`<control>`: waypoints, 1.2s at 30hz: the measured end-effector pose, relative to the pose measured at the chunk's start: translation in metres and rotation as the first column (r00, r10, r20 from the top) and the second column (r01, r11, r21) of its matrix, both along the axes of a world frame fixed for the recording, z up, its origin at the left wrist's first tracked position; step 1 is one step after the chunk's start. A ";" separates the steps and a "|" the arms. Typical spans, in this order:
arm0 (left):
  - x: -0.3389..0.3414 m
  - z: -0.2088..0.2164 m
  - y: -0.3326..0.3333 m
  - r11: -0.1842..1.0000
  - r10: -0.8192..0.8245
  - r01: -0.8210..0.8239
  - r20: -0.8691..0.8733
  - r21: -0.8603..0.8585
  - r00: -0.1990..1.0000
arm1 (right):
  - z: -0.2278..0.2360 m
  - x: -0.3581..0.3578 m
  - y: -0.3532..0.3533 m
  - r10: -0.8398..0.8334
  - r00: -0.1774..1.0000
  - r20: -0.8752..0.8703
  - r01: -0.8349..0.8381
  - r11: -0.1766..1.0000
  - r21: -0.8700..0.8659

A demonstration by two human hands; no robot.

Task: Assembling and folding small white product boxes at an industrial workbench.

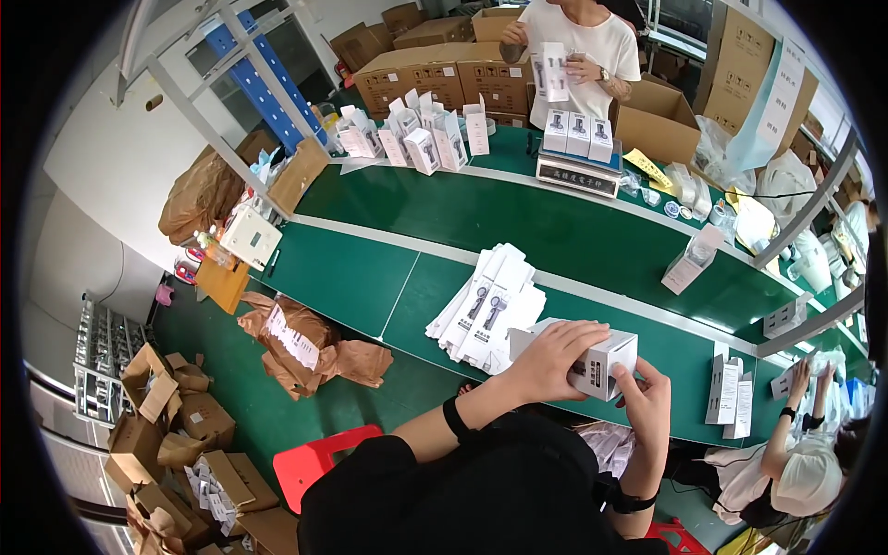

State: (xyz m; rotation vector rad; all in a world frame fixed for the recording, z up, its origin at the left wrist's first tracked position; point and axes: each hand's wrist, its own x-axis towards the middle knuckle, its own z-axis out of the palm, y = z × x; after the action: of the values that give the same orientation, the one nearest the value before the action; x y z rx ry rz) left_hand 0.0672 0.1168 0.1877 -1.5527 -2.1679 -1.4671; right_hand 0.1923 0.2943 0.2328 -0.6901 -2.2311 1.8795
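I hold a small white printed carton (618,356) above the green bench, close to my body. My left hand (561,359) is wrapped over its top and left side, fingers across the upper face. At its right end my right hand (645,393) grips with the thumb against the near face and the fingers behind. An opened flap (521,343) sticks out at the carton's left end. Just left of my hands lies a fanned pile of flat white cartons (490,310) printed with a dark handheld device. What is inside the held carton is hidden.
Two upright cartons (729,393) stand to the right. Across the bench are open cartons (421,134), a scale (578,174) bearing boxes, and a person (592,60) holding cartons. Another person (800,462) works at the right. A red stool (319,462) and brown paper bundle (305,342) are at left.
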 end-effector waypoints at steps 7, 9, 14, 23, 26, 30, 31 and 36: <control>0.002 -0.005 0.000 0.999 0.044 -0.047 -0.139 -0.020 0.989 | -0.012 0.006 0.000 -0.049 0.998 -0.044 0.040 0.981 -0.187; 0.004 -0.009 -0.003 0.999 0.035 -0.037 -0.116 -0.007 0.993 | -0.013 0.009 -0.002 -0.025 0.999 -0.039 0.019 0.989 -0.147; 0.000 -0.004 0.002 0.998 -0.053 0.055 -0.074 0.018 0.996 | -0.022 0.015 0.001 -0.071 0.997 -0.030 0.066 0.986 -0.151; -0.009 -0.003 0.001 0.990 -0.130 0.127 0.042 0.062 0.991 | -0.005 0.007 0.000 0.005 0.994 -0.111 -0.010 0.999 -0.046; -0.002 -0.011 0.005 0.994 -0.108 0.108 0.012 0.018 0.994 | -0.003 0.015 0.007 0.002 1.000 0.000 -0.002 0.985 -0.170; 0.007 -0.023 0.018 0.994 -0.097 0.080 -0.235 -0.077 0.967 | -0.011 0.021 0.008 -0.088 0.992 0.087 0.090 0.996 -0.025; 0.007 -0.030 0.021 0.992 -0.116 0.102 -0.223 -0.075 0.968 | -0.017 0.024 0.014 -0.108 0.989 0.100 0.111 0.994 -0.022; -0.053 -0.094 -0.054 0.838 0.074 -0.145 -0.153 -0.526 0.985 | -0.111 0.029 0.067 -0.250 0.956 -0.155 0.290 0.715 0.636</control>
State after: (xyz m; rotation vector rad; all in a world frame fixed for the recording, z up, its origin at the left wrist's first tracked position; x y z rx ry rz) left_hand 0.0143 0.0626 0.0942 -1.5645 -2.6802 -0.7237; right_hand 0.2208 0.3613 0.1221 -0.7534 -2.3558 0.8574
